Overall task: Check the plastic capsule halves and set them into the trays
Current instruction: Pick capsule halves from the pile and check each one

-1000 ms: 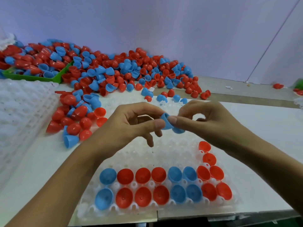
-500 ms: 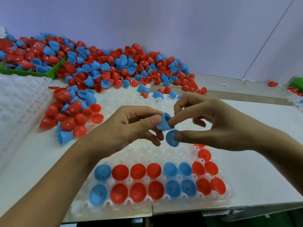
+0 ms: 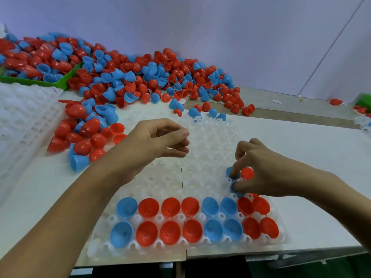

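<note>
- Head view, the deciding relation: the right hand is low over the right part of the white moulded plastic tray, fingertips pointing down and to the left. It pinches two small blue plastic capsule halves at the tray's third row from the near edge, one at the forefinger and one at the thumb. The empty cups lie just under and to the left of these fingers, so I judge the coming move to be a short press straight down. Whether either half is already seated I cannot tell.
- The left hand hangs higher and further left, above the bare middle of the tray. Its fingers are loosely curled with thumb and forefinger close together; no capsule shows between them. It is much nearer the loose red and blue capsule halves heaped on the left, so it looks the natural hand for the next pick.
- Placed halves: the two near rows are filled with glossy, thin-walled red and blue cups, mouths up, each with a small dimple at the bottom. A few red ones sit further up the right edge, just beside the right hand.
- Shapes and materials: the halves are smooth, rounded domes; the tray is translucent white with a regular grid of round pockets.
- Far side: a large pile of red and blue halves spreads along the wall, some in a green plastic bin. A stack of white trays stands at the left.
</note>
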